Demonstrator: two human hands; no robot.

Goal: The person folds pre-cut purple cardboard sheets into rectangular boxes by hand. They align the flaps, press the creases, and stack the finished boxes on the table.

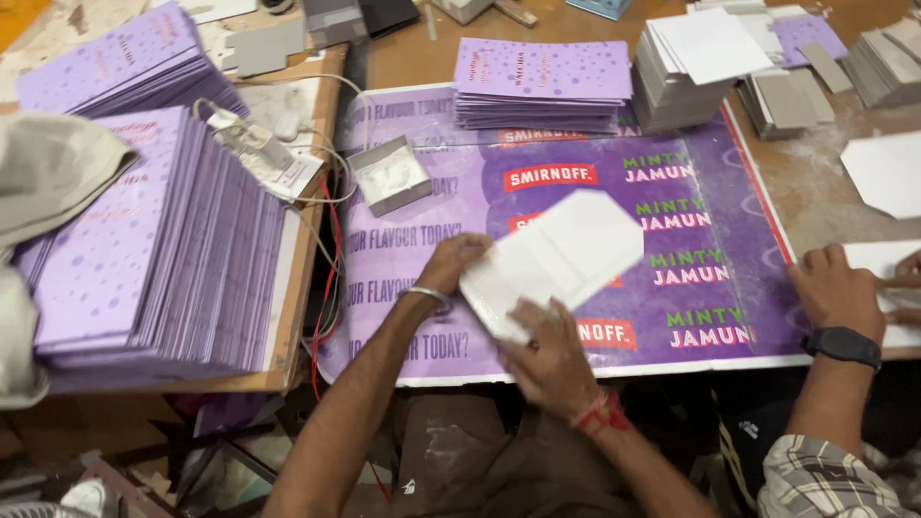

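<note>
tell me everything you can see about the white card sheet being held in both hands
The white card sheet is a flat, pale piece of board with cut-off corners and faint fold lines, blurred by motion. It is held tilted above the purple printed mat. The left hand grips its left edge and the right hand holds its lower edge. Nothing else touches it.

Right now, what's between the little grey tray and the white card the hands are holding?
In the head view, only the purple printed sheet covering the table lies between the small grey tray and the white card. Nothing else sits on that stretch.
</note>
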